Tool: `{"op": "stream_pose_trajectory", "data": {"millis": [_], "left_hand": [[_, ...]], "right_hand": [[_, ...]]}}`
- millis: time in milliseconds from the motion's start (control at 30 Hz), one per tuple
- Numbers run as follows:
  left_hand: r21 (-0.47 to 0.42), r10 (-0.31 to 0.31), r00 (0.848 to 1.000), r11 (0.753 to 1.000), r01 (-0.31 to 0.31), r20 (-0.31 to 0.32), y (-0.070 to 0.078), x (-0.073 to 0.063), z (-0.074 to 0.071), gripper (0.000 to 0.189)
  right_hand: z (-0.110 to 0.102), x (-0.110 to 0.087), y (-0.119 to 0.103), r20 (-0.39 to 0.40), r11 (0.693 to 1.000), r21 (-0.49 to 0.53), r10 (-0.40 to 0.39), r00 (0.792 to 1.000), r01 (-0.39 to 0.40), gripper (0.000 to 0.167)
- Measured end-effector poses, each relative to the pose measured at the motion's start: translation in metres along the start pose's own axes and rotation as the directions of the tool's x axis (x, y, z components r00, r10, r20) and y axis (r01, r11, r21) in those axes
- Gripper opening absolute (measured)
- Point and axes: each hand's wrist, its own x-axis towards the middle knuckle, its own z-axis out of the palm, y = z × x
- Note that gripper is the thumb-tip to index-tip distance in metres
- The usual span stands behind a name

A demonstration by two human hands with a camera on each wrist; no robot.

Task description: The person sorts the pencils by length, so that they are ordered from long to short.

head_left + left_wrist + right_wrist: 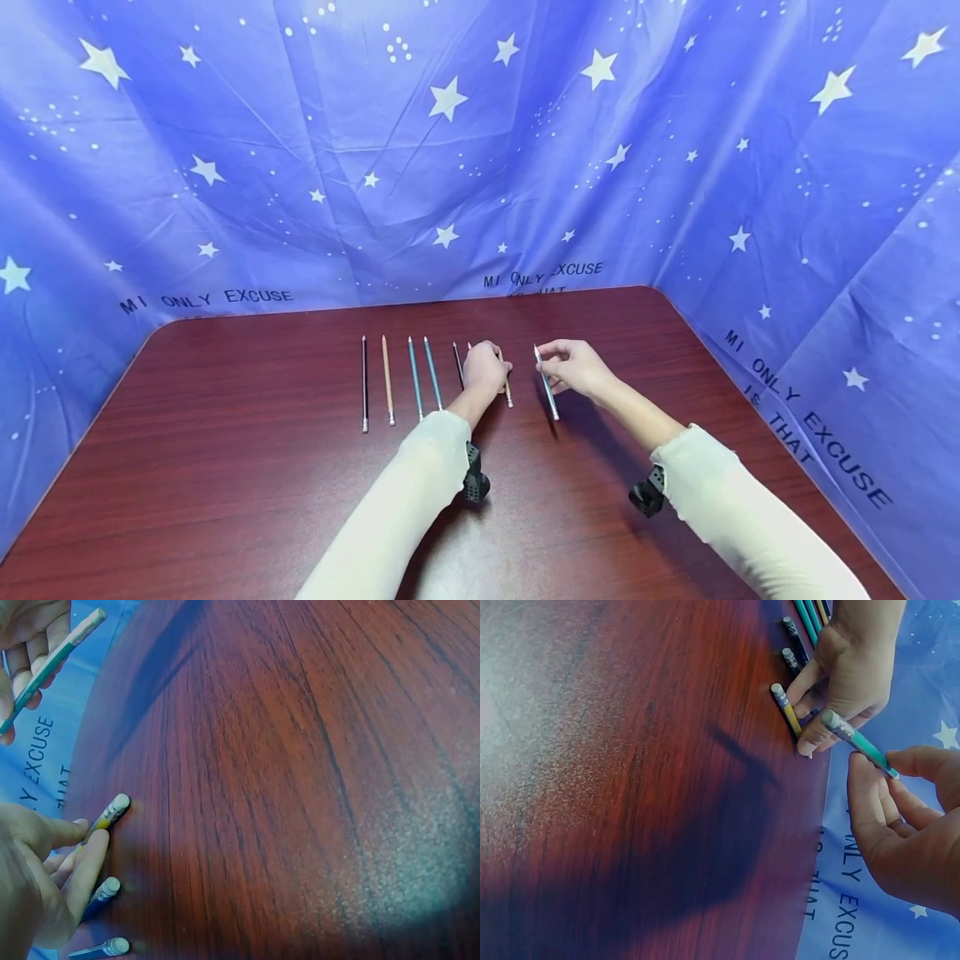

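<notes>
My left hand (485,369) is low over the table and pinches a yellow pencil (788,712) between thumb and finger. That pencil lies on the table, its white eraser end toward me. To the right, my right hand (577,367) holds a teal pencil (866,746) by its fingertips. It is raised off the tabletop, eraser end toward me, and casts a shadow. Beside the left hand lie two dark pencils, one of them a dark blue pencil (100,896) partly hidden by the fingers.
Further left on the reddish-brown table (225,467) lie a black pencil (364,383), a light orange pencil (387,379) and two teal pencils (415,379), roughly parallel, with tips pointing away. A blue curtain (337,167) with white stars hangs behind the table and along its sides.
</notes>
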Motion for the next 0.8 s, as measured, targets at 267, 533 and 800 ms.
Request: {"op": "stream_pose_trajectory", "data": {"millis": [267, 533, 800], "left_hand": [[0.018, 0.01, 1.0, 1.0, -0.01, 0.003, -0.002, 0.0, -0.001, 0.028], [-0.056, 0.004, 1.0, 0.998, -0.002, 0.027, -0.003, 0.001, 0.0, 0.019], [-0.067, 0.004, 1.0, 0.998, -0.003, 0.022, -0.002, 0.0, -0.001, 0.015]], "right_hand": [[0.003, 0.012, 0.007, -0.021, 1.0, 0.001, 0.007, 1.0, -0.007, 0.041], [0.009, 0.025, 0.015, -0.027, 1.0, 0.004, 0.03, 0.999, -0.03, 0.04], [0.011, 0.033, 0.018, -0.056, 0.997, 0.026, 0.069, 0.996, -0.068, 0.039]]}}
